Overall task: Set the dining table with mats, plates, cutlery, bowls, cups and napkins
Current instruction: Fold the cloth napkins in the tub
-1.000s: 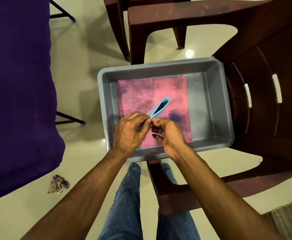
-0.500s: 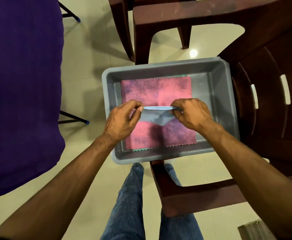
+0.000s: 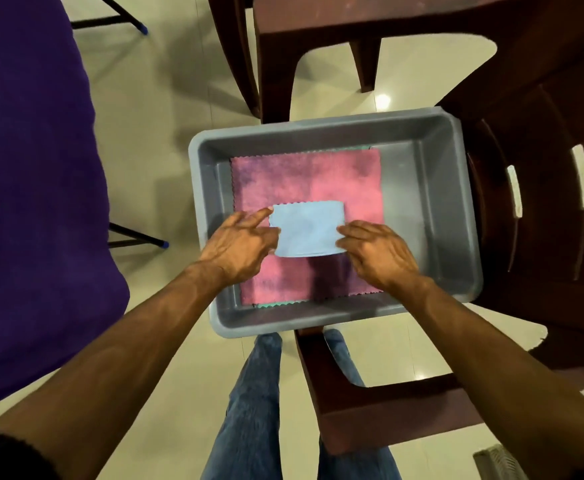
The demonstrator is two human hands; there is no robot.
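A folded light-blue napkin (image 3: 307,230) is held flat just above a pink cloth (image 3: 304,181) that lies in a grey plastic tub (image 3: 432,202). My left hand (image 3: 238,244) pinches the napkin's left edge with its fingertips, the index finger stretched along the upper corner. My right hand (image 3: 377,251) pinches the right edge. The napkin throws a shadow on the pink cloth below it. A green cloth edge (image 3: 276,304) peeks out from under the pink one at the tub's near side.
The tub rests on a dark brown plastic chair (image 3: 543,168); more brown chair legs (image 3: 242,53) stand behind it. A table under a purple cloth (image 3: 31,174) fills the left side. My jeans-clad legs (image 3: 252,403) stand on the cream tiled floor (image 3: 166,98).
The napkin went from a narrow folded strip held at one end, to being stretched between both hands, to a flat rectangle held by its two side edges.
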